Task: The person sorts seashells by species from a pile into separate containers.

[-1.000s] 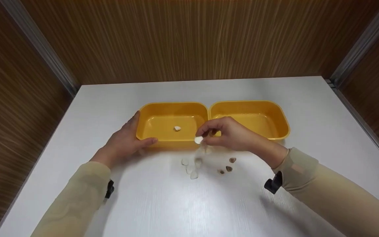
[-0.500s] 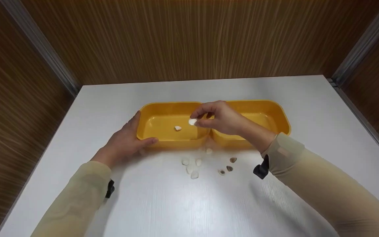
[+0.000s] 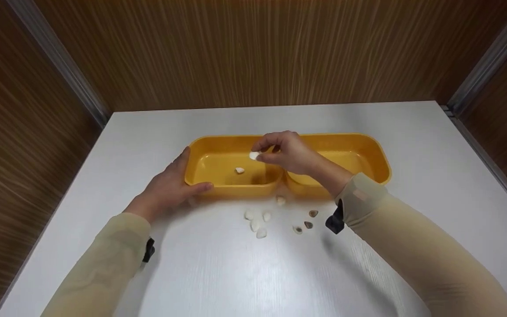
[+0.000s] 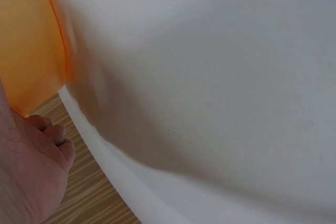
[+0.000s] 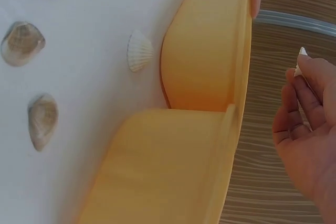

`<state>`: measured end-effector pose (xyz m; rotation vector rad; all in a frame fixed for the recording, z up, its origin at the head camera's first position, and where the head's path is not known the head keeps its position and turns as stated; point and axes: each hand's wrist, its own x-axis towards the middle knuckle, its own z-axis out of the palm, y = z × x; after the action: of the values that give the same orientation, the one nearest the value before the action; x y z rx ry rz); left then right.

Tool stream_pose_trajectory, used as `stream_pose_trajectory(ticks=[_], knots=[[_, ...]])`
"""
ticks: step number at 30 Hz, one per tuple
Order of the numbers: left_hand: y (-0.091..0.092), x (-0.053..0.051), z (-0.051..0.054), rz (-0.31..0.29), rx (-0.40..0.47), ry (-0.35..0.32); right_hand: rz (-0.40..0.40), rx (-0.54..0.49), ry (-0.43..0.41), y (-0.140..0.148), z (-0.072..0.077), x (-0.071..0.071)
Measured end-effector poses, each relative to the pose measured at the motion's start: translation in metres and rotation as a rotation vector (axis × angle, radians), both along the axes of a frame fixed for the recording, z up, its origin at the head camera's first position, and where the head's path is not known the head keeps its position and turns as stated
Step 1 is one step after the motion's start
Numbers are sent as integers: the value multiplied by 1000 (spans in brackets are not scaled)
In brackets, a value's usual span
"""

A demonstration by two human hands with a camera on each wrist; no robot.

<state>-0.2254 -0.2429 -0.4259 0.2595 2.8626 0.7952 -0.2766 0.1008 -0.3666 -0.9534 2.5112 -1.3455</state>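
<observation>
Between thumb and fingers my right hand [image 3: 291, 153] pinches a white shell [image 3: 254, 155] above the left yellow tray [image 3: 231, 190]; the right wrist view shows the shell [image 5: 301, 62] at the fingertips of the hand [image 5: 312, 124]. One white shell [image 3: 239, 170] lies inside that tray. My left hand [image 3: 167, 190] holds the tray's left end, thumb over the front rim and fingers along the side. In the left wrist view the hand [image 4: 31, 171] is beside the tray wall [image 4: 31, 40]. White shells [image 3: 255, 225] and brown shells [image 3: 308, 224] lie on the table in front.
A second yellow tray [image 3: 379, 163] stands against the first on the right, partly behind my right forearm. A pale shell [image 3: 281, 200] lies just in front of where the trays meet. Wood-grain panels [image 3: 253, 57] rise behind and beside the white table [image 3: 218, 273].
My right hand has moved up and left with its white shell, from the tray's front rim to over its inside. The left hand has kept its hold.
</observation>
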Motion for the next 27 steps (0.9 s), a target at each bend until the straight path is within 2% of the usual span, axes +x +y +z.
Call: stream_pose_trajectory(ticks=[6,14,27], knots=[[0,-1,0,-5,-5,0,-38,-9,-21,-2,-11,-6],[-5,4,1,13,-12,-25,-80,13,-68,-9,-25,-14],[-7,4,-1,12,1,-21,-87,34,-39,-24,-37,-19]])
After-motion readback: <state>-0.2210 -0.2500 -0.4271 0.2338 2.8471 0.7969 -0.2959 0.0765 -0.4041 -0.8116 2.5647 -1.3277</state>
